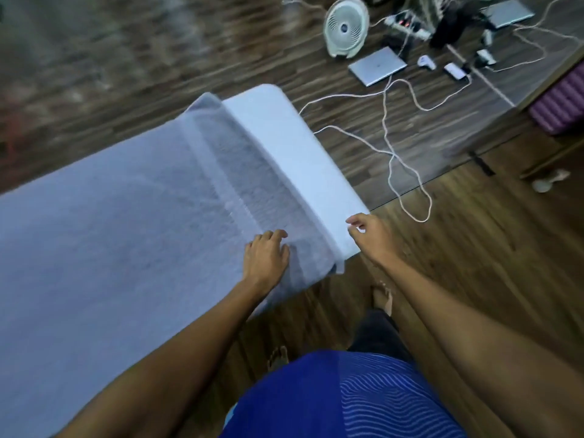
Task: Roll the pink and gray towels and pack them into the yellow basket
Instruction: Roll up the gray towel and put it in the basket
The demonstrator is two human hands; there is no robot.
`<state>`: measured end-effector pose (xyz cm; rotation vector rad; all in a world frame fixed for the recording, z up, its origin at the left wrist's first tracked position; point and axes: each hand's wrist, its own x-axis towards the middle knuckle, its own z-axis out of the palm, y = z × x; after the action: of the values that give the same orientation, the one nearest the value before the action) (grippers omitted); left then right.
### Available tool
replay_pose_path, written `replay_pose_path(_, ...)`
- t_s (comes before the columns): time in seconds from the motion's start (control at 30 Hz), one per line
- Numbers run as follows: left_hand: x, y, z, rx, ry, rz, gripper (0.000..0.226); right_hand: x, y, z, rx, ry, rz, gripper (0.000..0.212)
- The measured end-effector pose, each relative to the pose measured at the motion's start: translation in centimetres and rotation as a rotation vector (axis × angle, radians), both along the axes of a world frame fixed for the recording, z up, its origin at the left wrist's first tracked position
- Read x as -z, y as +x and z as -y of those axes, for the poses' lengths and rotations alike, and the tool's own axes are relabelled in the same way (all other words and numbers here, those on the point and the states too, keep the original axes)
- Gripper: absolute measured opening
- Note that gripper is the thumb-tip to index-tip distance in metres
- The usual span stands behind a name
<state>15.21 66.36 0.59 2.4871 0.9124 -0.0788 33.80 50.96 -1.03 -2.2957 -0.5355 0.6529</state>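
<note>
Though blur hides whether the right hand [370,239] grips, the left hand [267,260] lies flat on the gray towel [126,235].

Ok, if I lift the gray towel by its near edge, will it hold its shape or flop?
Probably floppy: the gray towel follows the white pad beneath and droops over its near edge. Likely grippy, given its fuzzy pile, so it shouldn't slide under the left hand. It looks large, so maybe bulky one-handed.
</note>
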Motion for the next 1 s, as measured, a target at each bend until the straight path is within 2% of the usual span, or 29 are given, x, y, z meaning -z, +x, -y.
replay_pose_path(0.27, -0.9, 22.7, 3.8, -0.055, 0.018, 0.122, 0.025, -1.1, 19.7, 4.0, -0.073, -0.064, -0.020, 0.016)
replay_pose_path(0.43, -1.4, 31.5, 4.6, -0.119, 0.028, 0.144, 0.020, -2.8, 29.9, 3.5, -0.173, -0.133, 0.009, 0.017)
replay_pose_path(0.63, -0.9, 33.3, 1.2, -0.324, 0.034, 0.141, 0.019, -2.8, 35.4, -4.5, -0.420, -0.142, 0.007, 0.016)
replay_pose_path(0.83, 0.0, 30.3, -3.4, -0.689, 0.080, 0.152, 0.024, -3.1, 34.6, -16.6, -0.776, -0.143, 0.044, 0.020)
replay_pose_path(1.0, 0.8, 26.6, -5.5, -1.032, 0.088, 0.145, 0.020, -3.4, 32.3, -25.6, -1.077, -0.168, 0.110, 0.026)
